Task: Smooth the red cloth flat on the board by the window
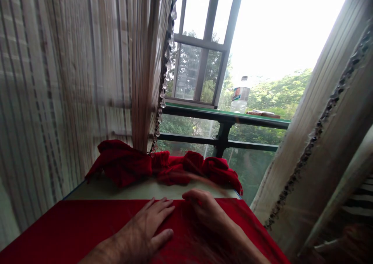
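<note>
A red cloth lies spread over the table, its straight far edge running across a bare pale strip of tabletop. My left hand rests palm down on this cloth, fingers stretched and thumb apart, holding nothing. Beside it on the right, my right hand is at the cloth's far edge with its fingers curled together. Whatever may be between those fingers is hidden. Bunched red fabric lies in folds along the table's far end, beyond both hands.
Striped sheer curtains with a beaded trim hang at left, and another curtain hangs at right. Past the table is an open window with a dark railing. A plastic bottle and flat brown items sit on the ledge.
</note>
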A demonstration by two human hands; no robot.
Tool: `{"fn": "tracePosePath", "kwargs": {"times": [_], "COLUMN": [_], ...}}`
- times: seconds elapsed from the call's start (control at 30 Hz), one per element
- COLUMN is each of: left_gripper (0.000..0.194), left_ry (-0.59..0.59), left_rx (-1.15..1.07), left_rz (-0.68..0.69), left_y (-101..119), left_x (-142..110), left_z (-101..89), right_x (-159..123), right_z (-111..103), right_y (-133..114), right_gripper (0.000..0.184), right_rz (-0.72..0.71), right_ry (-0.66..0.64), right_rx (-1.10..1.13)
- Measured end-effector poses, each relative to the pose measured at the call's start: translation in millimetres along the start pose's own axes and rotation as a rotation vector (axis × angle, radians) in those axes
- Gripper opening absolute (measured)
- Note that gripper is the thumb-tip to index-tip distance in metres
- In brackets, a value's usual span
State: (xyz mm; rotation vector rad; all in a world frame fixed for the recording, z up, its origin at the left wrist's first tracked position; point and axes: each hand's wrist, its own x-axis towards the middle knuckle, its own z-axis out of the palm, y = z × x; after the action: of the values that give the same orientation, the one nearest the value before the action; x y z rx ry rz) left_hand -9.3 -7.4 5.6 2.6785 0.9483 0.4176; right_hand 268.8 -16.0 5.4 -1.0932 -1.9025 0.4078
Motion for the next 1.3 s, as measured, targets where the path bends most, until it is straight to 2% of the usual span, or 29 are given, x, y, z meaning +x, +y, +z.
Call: {"fn": "tracePosePath", "kwargs": {"times": [0.2,0.33,0.43,0.63,0.9,1.07,1.13,1.3], "left_gripper": [0.058,0.059,0.059,0.058,0.061,0.058,0.057,0.068], "left_ry": [0.012,-0.027,-0.034,-0.008,-0.042,0.027,0.021,-0.085], "left_rx": [-0.002,0.005,0.0,-0.022,0.006,-0.005,-0.003,0.002], "left_rz": [0.015,-0.012,-0.012,-0.007,-0.022,0.014,0.021,-0.037], "left_y": [2.0,6.4,7.4,2.7,1.5,-3.4,-1.8,20.5], "left_x": [0.6,1.1,0.9,0.4,0.9,0.5,0.2,-1.8], "left_z": [-2.5,-7.9,-9.6,-5.3,-4.6,-0.9,-3.1,-20.7], "right_x": [4.7,7.9,8.5,7.6,8.3,9.5,10.3,7.8], "right_z": [-4.5,-5.4,-5.2,-4.5,-4.4,-6.3,-7.2,-2.1], "right_y": [9.3,16.8,19.4,16.8,16.8,19.3,18.9,3.8], "right_gripper": [0.031,0.03,0.03,0.027,0.023,0.018,0.016,0.042], "right_rz": [-0.047,-0.027,-0.01,0.006,0.027,0.088,0.133,0.298], "right_ry": [0.107,0.21,0.233,0.229,0.228,0.221,0.202,0.027], "right_rx": [-0.002,-0.017,-0.016,-0.003,0.041,0.119,0.189,0.548]}}
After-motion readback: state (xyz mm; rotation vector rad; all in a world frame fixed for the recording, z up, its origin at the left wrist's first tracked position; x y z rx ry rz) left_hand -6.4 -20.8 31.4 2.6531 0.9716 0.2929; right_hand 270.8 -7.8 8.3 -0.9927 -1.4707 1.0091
